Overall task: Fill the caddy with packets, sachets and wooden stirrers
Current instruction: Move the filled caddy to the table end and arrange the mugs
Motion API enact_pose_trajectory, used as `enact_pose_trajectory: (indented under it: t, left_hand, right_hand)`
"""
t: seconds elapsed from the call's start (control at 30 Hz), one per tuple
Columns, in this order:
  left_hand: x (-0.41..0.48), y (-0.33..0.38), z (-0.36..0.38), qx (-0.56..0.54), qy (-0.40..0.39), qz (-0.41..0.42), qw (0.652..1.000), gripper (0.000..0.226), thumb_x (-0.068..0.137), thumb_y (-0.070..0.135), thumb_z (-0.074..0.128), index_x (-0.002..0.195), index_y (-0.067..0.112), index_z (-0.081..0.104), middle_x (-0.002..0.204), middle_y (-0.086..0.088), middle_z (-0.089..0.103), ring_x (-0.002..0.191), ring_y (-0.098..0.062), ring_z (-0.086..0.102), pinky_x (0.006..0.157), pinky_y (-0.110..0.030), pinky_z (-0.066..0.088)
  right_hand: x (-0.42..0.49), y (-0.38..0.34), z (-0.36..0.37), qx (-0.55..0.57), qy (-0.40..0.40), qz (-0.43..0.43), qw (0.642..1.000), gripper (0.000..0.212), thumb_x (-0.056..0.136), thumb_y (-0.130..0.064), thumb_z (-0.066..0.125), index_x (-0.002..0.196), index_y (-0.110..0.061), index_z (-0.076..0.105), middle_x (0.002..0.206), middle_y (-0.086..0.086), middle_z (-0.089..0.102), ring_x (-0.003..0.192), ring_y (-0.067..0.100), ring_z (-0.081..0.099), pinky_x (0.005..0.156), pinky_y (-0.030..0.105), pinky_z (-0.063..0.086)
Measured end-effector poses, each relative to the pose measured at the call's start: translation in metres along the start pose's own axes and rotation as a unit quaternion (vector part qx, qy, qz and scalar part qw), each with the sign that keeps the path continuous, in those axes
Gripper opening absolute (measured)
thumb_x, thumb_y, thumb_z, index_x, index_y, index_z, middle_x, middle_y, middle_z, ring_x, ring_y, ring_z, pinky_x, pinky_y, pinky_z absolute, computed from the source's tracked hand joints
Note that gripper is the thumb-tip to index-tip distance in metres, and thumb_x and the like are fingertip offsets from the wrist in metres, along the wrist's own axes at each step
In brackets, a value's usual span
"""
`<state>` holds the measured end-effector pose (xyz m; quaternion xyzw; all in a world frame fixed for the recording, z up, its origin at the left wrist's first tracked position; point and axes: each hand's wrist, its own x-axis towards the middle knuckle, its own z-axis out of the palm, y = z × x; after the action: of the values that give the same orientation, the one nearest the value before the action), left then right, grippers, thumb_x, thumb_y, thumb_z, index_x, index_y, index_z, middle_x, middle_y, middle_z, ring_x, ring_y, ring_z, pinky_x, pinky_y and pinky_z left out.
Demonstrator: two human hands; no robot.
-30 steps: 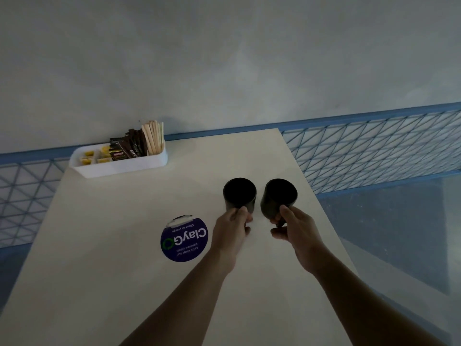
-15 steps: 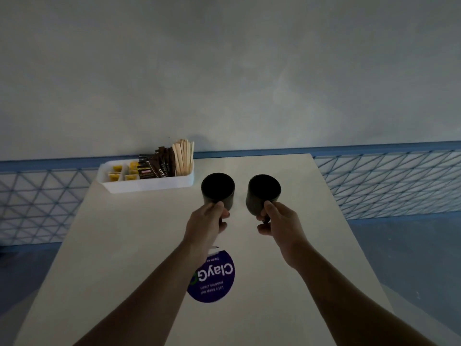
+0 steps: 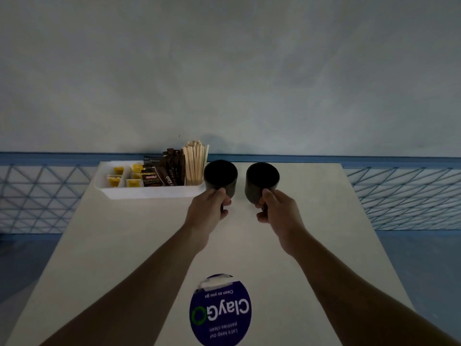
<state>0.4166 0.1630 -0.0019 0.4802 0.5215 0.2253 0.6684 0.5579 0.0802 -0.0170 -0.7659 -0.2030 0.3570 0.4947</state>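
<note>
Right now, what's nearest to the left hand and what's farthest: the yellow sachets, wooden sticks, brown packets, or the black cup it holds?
1. The left black cup, gripped by the left hand.
2. The wooden sticks, at the right end of the caddy.
3. The brown packets, in its middle.
4. The yellow sachets, at its left end.

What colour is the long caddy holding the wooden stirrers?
It's white: a long plastic caddy, head view.
</note>
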Motion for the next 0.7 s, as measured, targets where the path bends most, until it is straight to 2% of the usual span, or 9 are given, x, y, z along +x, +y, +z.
enact_pose_trajectory:
  t: [0.47, 0.7]
  left_hand:
    - [0.04, -0.008, 0.008, -0.01, -0.009, -0.018, 1.0, 0.02, 0.099, 0.023, 0.053, 0.088, 0.011, 0.065, 0.108, -0.009, 0.065, 0.108, -0.021, 0.062, 0.098, -0.04, 0.053]
    - [0.044, -0.012, 0.016, 0.0, -0.009, -0.015, 1.0, 0.021, 0.1, 0.023, 0.052, 0.088, 0.01, 0.065, 0.107, -0.01, 0.065, 0.108, -0.023, 0.062, 0.098, -0.039, 0.053]
  right_hand:
    - [0.041, 0.007, 0.017, -0.003, 0.034, 0.017, 0.999, 0.029, 0.1, -0.035, 0.047, 0.088, -0.016, 0.066, 0.087, 0.004, 0.069, 0.074, 0.025, 0.065, 0.077, 0.044, 0.059]
    - [0.041, 0.013, 0.013, -0.011, 0.03, 0.022, 0.999, 0.03, 0.1, -0.037, 0.046, 0.091, -0.016, 0.066, 0.088, 0.005, 0.069, 0.077, 0.026, 0.067, 0.083, 0.051, 0.059]
